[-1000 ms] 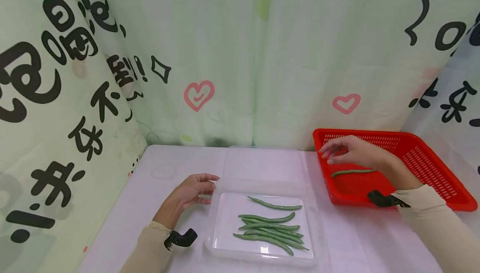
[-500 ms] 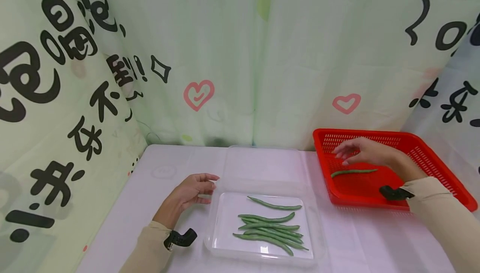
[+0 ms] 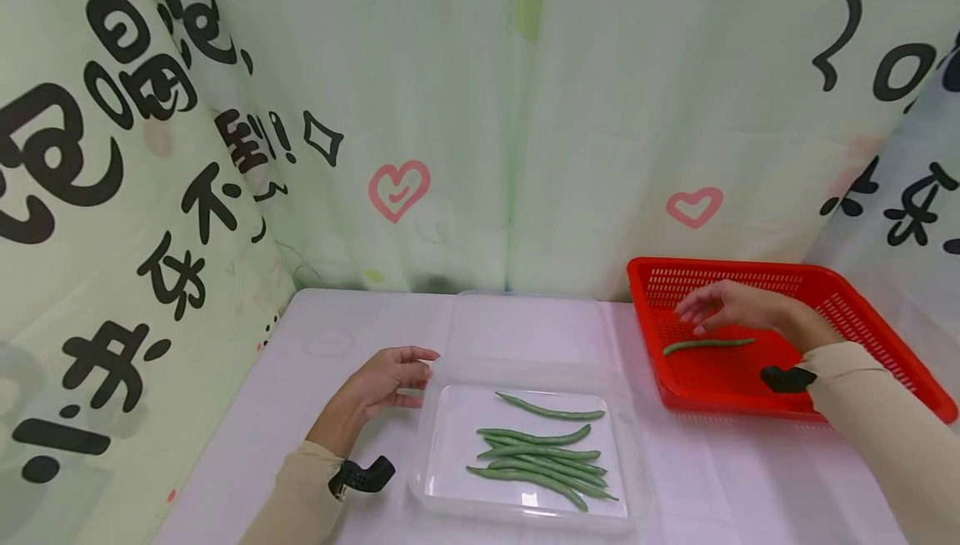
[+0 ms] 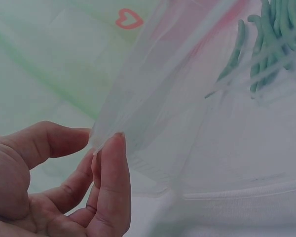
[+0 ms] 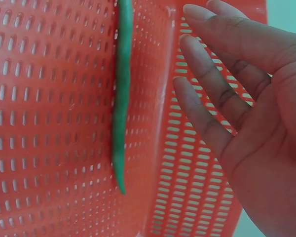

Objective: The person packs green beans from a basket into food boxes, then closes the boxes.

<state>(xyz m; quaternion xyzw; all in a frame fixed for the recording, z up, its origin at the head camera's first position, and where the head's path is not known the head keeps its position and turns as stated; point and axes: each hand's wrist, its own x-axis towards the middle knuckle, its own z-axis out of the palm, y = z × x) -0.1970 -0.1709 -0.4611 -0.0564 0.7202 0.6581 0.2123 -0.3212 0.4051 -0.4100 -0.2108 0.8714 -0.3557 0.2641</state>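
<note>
A clear plastic box (image 3: 517, 512) holds several green beans (image 3: 543, 453). At its left rim, my left hand (image 3: 386, 382) pinches the clear edge between thumb and fingertips, as the left wrist view shows with the hand (image 4: 64, 182) close up. My right hand (image 3: 735, 307) hovers inside the red plastic basket (image 3: 885, 345), fingers spread and slightly bent, holding nothing. A single green bean (image 3: 708, 345) lies on the basket's bottom, just below that hand. In the right wrist view this bean (image 5: 122, 98) is apart from the open fingers (image 5: 202, 108).
The box's clear lid (image 3: 525, 324) lies back flat behind it on the white-covered table (image 3: 360, 320). Printed curtains (image 3: 465, 112) close off the back and sides. The basket's raised perforated walls surround my right hand.
My right hand has moved rightward, away from the basket's left wall, and lowered slightly over the bean. My left hand and the beans in the box have stayed in place.
</note>
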